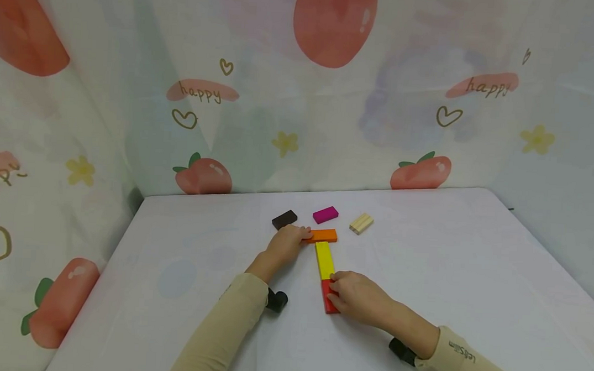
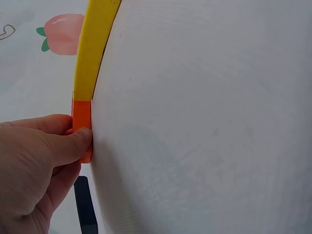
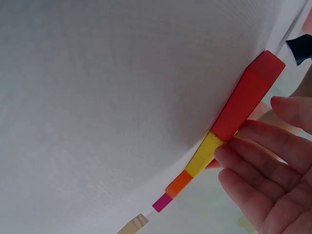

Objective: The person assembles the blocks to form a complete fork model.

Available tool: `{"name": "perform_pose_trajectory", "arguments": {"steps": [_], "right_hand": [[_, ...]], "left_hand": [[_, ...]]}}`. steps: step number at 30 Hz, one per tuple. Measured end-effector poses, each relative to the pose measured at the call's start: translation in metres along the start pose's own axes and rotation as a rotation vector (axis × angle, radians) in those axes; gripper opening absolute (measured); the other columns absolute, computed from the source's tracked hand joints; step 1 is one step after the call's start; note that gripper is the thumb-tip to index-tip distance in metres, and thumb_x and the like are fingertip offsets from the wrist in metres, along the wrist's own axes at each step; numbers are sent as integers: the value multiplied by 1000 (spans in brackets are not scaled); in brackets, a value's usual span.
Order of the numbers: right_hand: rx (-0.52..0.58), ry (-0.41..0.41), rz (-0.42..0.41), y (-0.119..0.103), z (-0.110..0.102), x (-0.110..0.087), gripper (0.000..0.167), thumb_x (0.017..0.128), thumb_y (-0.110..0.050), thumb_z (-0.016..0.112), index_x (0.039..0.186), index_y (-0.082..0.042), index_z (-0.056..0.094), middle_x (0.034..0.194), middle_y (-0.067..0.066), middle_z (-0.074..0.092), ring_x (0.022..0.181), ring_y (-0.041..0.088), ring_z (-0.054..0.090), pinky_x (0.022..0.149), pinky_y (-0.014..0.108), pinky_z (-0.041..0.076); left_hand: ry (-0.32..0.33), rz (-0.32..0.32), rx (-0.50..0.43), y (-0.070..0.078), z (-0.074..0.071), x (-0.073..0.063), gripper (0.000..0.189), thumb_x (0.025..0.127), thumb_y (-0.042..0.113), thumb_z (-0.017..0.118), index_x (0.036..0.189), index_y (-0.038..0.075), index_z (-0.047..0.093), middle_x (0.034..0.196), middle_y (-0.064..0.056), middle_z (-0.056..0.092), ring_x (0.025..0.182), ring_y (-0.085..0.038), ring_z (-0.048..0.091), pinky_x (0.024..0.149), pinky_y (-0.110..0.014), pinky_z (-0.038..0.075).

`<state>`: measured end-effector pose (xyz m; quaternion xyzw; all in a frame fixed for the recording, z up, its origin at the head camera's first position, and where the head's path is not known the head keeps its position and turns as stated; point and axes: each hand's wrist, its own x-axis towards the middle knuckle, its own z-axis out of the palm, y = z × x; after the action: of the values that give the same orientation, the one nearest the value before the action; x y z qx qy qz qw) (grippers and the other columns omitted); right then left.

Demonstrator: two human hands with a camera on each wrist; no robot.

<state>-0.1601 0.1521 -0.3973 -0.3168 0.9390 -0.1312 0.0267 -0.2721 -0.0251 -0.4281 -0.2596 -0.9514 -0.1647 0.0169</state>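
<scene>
On the white table, an orange block (image 1: 324, 235) lies crosswise at the far end of a yellow block (image 1: 324, 260). A red block (image 1: 326, 304) continues the yellow one end to end, toward the near side. My left hand (image 1: 285, 245) pinches the left end of the orange block between thumb and fingers, as the left wrist view shows. Beside the red and yellow blocks is my right hand (image 1: 363, 297). In the right wrist view its fingers (image 3: 253, 158) extend along the seam between those blocks, with the thumb (image 3: 292, 112) held apart from them.
Behind the orange block lie a dark block (image 1: 284, 219), a magenta block (image 1: 325, 214) and a natural wood block (image 1: 361, 224) with grooves on top. A printed cloth backdrop (image 1: 330, 109) rises along the table's back edge. Black camera mounts sit at both wrists.
</scene>
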Motion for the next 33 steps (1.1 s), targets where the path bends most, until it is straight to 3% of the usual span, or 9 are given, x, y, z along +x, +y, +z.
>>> {"name": "perform_pose_trajectory", "arguments": {"steps": [13, 33], "right_hand": [[6, -21, 26, 0, -1, 0, 18, 80, -16, 71, 87, 0, 70, 97, 14, 66, 86, 23, 62, 75, 36, 53], [-5, -9, 7, 1, 0, 0, 16, 80, -15, 71, 85, 0, 71, 94, 13, 66, 84, 22, 62, 75, 35, 53]], "left_hand": [[-6, -2, -4, 2, 0, 1, 31, 89, 10, 59, 121, 13, 61, 119, -2, 60, 108, -19, 56, 93, -30, 43], [-35, -32, 7, 5, 3, 0, 31, 90, 13, 58, 121, 16, 62, 118, -1, 62, 98, -17, 57, 90, -25, 44]]}}
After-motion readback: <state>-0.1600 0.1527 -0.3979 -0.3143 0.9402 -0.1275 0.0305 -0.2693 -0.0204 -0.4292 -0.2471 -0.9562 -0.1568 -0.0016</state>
